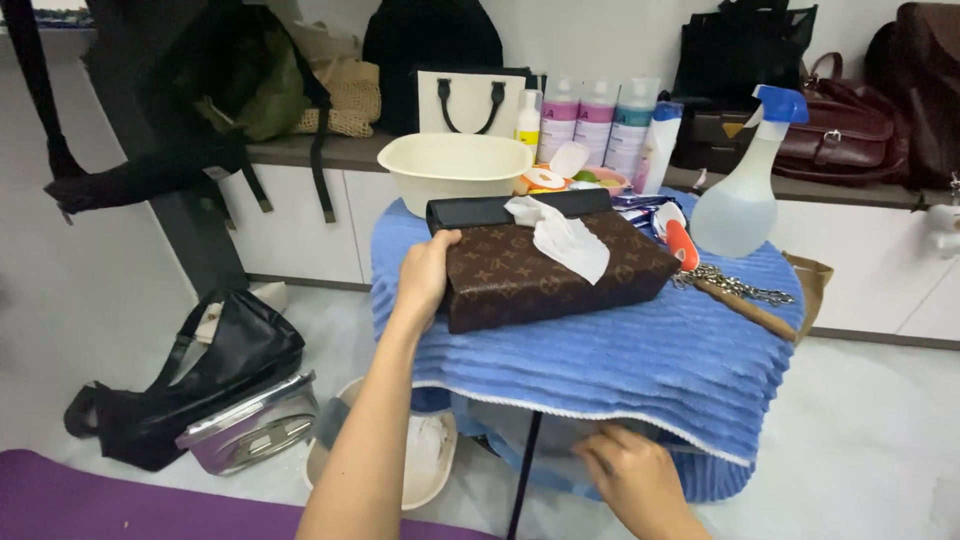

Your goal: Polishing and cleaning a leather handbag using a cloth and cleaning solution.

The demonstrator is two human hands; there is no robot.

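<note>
Nearest to me, my right hand (pixel 632 478) sits low at the near edge of the counter (pixel 600 370), fingers together and pressed flat on the pale stuff just under the hanging hem of the blue ribbed towel (pixel 620 350); whether they pinch anything there I cannot tell. Further in, my left hand (pixel 428 272) cups the left end of the brown patterned clutch (pixel 545 275), thumb on top and fingers wrapped round the side, closed on it. The clutch lies flat on the towel, toward the counter's far-left part. I judge it light and fairly stiff, a boxy shell with a smooth coated skin that could slip, so its short ends and long edges give the surest hold. A white wipe (pixel 560 235) lies loose on top and would slide off if I tilt it. Behind stand a cream basin (pixel 455 165), bottles (pixel 595 120), and at the far right corner a spray bottle (pixel 745 190).
</note>
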